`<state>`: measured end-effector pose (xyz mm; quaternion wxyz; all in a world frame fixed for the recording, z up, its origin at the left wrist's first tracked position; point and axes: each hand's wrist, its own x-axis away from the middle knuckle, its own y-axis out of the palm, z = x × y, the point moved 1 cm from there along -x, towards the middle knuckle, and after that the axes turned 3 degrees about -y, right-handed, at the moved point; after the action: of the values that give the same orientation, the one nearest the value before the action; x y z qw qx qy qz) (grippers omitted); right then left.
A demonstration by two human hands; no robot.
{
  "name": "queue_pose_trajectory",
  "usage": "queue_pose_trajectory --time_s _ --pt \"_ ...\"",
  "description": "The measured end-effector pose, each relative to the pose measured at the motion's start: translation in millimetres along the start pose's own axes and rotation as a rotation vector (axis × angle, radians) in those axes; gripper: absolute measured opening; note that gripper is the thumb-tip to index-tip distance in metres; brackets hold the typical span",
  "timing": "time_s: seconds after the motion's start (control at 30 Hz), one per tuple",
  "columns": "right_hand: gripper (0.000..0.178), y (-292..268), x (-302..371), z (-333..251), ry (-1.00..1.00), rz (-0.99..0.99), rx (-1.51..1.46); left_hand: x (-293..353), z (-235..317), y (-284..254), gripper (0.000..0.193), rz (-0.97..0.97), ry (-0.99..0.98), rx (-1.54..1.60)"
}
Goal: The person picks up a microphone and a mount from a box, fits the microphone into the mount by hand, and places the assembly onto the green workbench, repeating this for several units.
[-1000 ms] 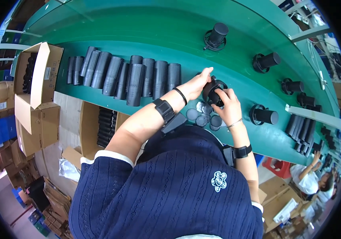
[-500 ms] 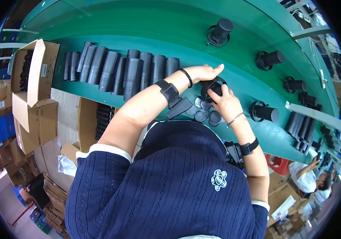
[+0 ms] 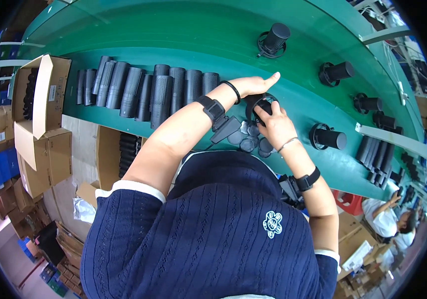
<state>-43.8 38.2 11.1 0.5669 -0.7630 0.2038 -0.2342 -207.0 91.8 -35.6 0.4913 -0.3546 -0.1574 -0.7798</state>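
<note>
Both hands moved slightly up the counter (image 3: 123,35); right hand (image 3: 276,127) pinches a round black part (image 3: 262,103), left hand (image 3: 253,85) spread flat beside it.

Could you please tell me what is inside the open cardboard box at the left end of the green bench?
The open cardboard box holds dark cylindrical parts; its flaps hide how many.

belt (image 3: 183,30): green, plain
part (image 3: 263,105): black, under both hands
tubes (image 3: 148,87): dark grey, fine mesh pattern
discs (image 3: 247,142): dark grey
boxes (image 3: 44,94): brown cardboard
sweater (image 3: 198,244): navy, ribbed knit, white flower emblem
wristbands (image 3: 212,107): black
</note>
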Motion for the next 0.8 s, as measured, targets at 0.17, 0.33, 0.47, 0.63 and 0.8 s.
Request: queue_pose_trajectory --time_s 0.17,0.33,0.47,0.63,0.8 --pt "0.048 -5 -4 20 0.202 0.12 -0.365 5 -23 1 0.068 0.421 0.26 0.336" --pt "0.046 3 -2 33 0.291 0.238 -0.567 25 -52 24 0.058 0.265 0.062 0.461" --pt "0.048 7 -2 30 0.318 0.26 -0.592 38 -49 39 0.062 0.202 0.044 0.529" --pt "0.054 6 -3 25 0.256 0.22 -0.607 22 -60 41 0.048 0.233 0.15 0.659" --pt "0.055 13 -4 24 0.247 0.268 -0.622 9 -64 54 0.052 0.346 0.122 0.862"
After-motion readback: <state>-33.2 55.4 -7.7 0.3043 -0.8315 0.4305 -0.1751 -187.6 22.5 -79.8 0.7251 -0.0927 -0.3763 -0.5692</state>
